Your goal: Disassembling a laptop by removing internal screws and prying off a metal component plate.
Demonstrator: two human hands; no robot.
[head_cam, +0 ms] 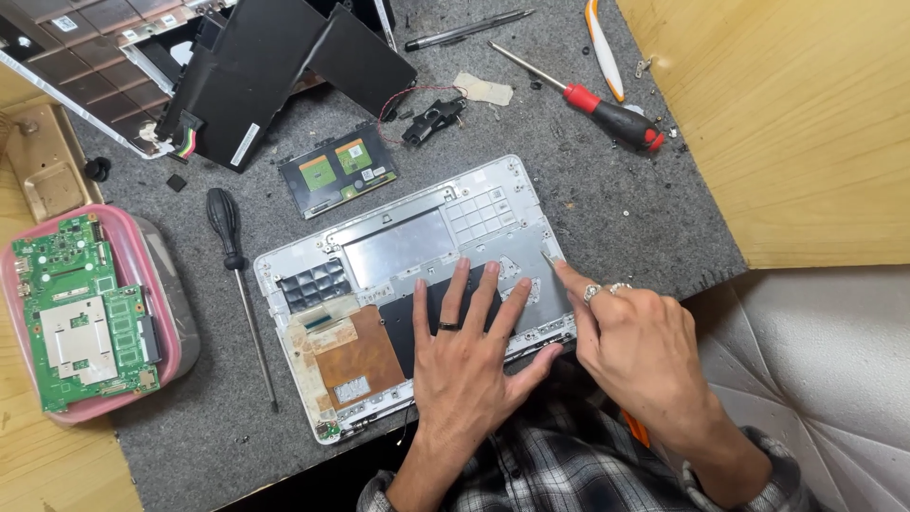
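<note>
The left hand (466,356) lies flat, fingers spread, on the opened laptop shell (408,284) at the desk's (616,209) near edge. The right hand (637,341) pinches a thin tool (550,258) against its edge. A pink tray (156,313) holds a green circuit board (81,313).

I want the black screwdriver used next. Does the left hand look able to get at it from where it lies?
Probably yes: the left hand lies flat on the laptop shell, and the black screwdriver lies bare on the mat beside it.

Grey felt mat (616,204) bears laptop shell (398,248), screwdrivers (607,112) (perhaps debris).
</note>
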